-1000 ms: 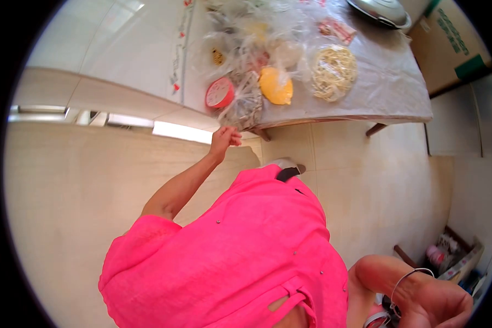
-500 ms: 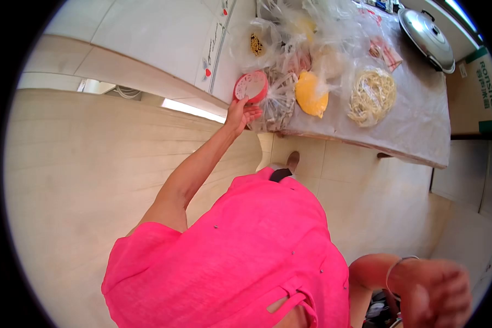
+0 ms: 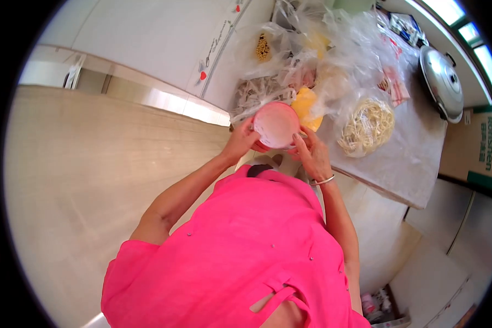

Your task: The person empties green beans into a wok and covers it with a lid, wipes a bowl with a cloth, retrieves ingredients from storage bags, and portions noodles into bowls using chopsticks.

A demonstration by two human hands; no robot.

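Note:
A round pink container (image 3: 277,125) with a pale inside is held between both hands, just off the table's near edge. My left hand (image 3: 242,141) grips its left rim, and my right hand (image 3: 314,154), with a bracelet at the wrist, grips its right side. Right behind the container lies a yellow item in a clear bag (image 3: 306,108). A bag of pale noodles (image 3: 368,127) is to the right of my right hand. Crumpled clear bags with greyish contents (image 3: 258,94) lie behind the container's left side.
The covered table (image 3: 388,175) also bears more plastic bags, one with dark and yellow grains (image 3: 262,48), a red-and-white packet (image 3: 396,86) and a lidded metal pan (image 3: 443,82). A cardboard box (image 3: 474,143) stands at the right, and a white panel (image 3: 164,46) is at the left.
My left hand has lifted the pink container from the table toward the body. My right hand has come up from the lower right and taken its other side. The view has shifted.

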